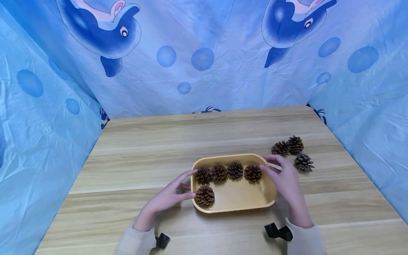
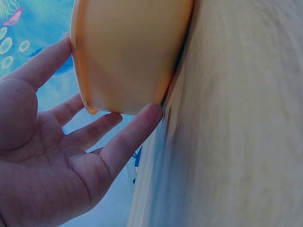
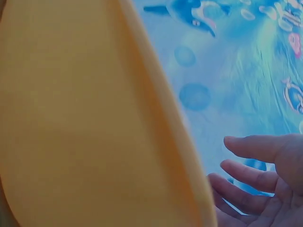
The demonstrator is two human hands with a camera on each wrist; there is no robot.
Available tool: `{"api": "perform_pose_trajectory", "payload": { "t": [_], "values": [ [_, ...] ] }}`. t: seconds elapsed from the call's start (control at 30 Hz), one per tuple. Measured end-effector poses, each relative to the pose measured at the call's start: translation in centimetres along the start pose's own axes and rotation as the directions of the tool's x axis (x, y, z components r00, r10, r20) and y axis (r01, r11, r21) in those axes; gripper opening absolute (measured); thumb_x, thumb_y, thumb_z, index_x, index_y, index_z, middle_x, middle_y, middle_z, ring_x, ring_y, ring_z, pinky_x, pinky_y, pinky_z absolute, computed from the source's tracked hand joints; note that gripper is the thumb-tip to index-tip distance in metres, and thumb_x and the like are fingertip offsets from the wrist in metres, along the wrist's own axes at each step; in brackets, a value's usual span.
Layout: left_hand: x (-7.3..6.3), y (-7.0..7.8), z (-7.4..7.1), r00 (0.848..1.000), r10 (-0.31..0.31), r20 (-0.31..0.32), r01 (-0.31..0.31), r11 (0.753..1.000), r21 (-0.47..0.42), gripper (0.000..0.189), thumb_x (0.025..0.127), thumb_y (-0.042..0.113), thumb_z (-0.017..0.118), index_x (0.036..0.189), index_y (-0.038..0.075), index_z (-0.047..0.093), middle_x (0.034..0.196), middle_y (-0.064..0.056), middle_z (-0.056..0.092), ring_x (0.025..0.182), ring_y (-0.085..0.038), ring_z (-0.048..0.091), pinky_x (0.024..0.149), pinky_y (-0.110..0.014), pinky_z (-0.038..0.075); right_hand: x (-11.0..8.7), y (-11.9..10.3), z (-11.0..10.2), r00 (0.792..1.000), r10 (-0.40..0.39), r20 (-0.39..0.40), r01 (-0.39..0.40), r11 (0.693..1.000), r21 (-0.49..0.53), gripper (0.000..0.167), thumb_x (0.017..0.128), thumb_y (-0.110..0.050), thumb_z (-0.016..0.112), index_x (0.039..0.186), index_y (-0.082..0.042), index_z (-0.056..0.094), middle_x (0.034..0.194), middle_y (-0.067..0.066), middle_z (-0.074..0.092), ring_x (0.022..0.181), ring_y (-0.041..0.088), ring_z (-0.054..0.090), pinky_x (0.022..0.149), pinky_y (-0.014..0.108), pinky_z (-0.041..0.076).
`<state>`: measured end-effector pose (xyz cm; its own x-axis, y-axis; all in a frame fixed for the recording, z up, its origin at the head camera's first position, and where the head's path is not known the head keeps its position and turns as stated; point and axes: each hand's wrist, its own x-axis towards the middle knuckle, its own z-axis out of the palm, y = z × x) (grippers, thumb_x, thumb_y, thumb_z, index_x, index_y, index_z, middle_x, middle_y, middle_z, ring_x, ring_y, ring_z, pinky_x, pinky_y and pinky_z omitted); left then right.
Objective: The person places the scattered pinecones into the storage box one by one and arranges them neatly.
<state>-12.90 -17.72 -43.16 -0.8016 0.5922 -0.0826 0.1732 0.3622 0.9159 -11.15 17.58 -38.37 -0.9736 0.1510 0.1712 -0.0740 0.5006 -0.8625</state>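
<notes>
A yellow-tan plastic bin (image 1: pixel 237 209) with rounded corners sits on the wooden table, holding several brown pine cones. Four of them, such as one pine cone (image 1: pixel 235 170), stand in a row along its far side; another pine cone (image 1: pixel 205 196) lies at the near left. My left hand (image 1: pixel 170 194) touches the bin's left end, its fingers spread; in the left wrist view its fingertips (image 2: pixel 152 112) rest against the bin wall (image 2: pixel 128 52). My right hand (image 1: pixel 285 177) is at the bin's right end with loosely bent fingers, and in the right wrist view these fingers (image 3: pixel 251 177) hold nothing.
Beyond the right hand, 3 loose pine cones, including one pine cone (image 1: pixel 304 163), lie on the wooden table (image 1: pixel 134 159). Blue dolphin-print cloth (image 1: pixel 204 92) hangs behind the table and along both sides. A black wrist device (image 1: pixel 278 232) sits beside the right sleeve.
</notes>
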Motion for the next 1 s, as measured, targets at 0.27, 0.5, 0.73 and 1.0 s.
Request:
{"api": "perform_pose_trajectory", "payload": {
  "t": [0.27,0.5,0.73,1.0],
  "values": [
    [0.1,0.0,0.0,1.000,0.009,0.002,-0.009,1.000,-0.008,0.077,0.090,0.023,0.067,0.153,0.019,0.024,0.158,-0.019,0.025,0.120,-0.040,0.055,0.099,-0.049,0.050,1.5,2.2,-2.9,0.983,0.018,-0.182,-0.039,0.993,-0.113,0.033,0.089,-0.012,0.070,0.118,0.003,0.063,0.119,0.023,0.065,0.091,-0.010,0.057,0.076,-0.004,0.043],
    [0.1,0.0,0.1,1.000,0.012,0.007,-0.012,1.000,-0.006,0.076,0.090,0.022,0.067,0.153,0.019,0.024,0.157,-0.020,0.025,0.119,-0.040,0.056,0.099,-0.049,0.051,2.5,4.3,-5.5,0.970,0.037,-0.240,-0.091,0.972,-0.218,0.038,0.093,-0.019,0.065,0.123,0.004,0.059,0.122,0.027,0.062,0.092,0.002,0.062,0.073,-0.002,0.037],
    [0.1,-0.1,0.1,1.000,0.001,0.001,-0.001,1.000,-0.003,0.077,0.090,0.023,0.067,0.153,0.019,0.025,0.157,-0.020,0.026,0.119,-0.039,0.056,0.099,-0.047,0.051,3.6,6.4,-7.3,0.970,0.027,-0.241,-0.100,0.949,-0.298,0.040,0.095,-0.017,0.061,0.126,0.007,0.056,0.127,0.031,0.057,0.116,0.047,0.055,0.087,0.045,0.052],
    [0.1,0.0,0.0,1.000,0.012,0.001,-0.012,1.000,0.007,0.077,0.090,0.024,0.067,0.153,0.018,0.024,0.157,-0.020,0.025,0.119,-0.040,0.056,0.099,-0.049,0.051,4.1,7.8,-8.4,0.974,0.086,-0.208,-0.146,0.945,-0.292,0.045,0.096,-0.021,0.059,0.129,0.009,0.052,0.131,0.034,0.053,0.121,0.048,0.050,0.096,0.060,0.044]
  ]
}}
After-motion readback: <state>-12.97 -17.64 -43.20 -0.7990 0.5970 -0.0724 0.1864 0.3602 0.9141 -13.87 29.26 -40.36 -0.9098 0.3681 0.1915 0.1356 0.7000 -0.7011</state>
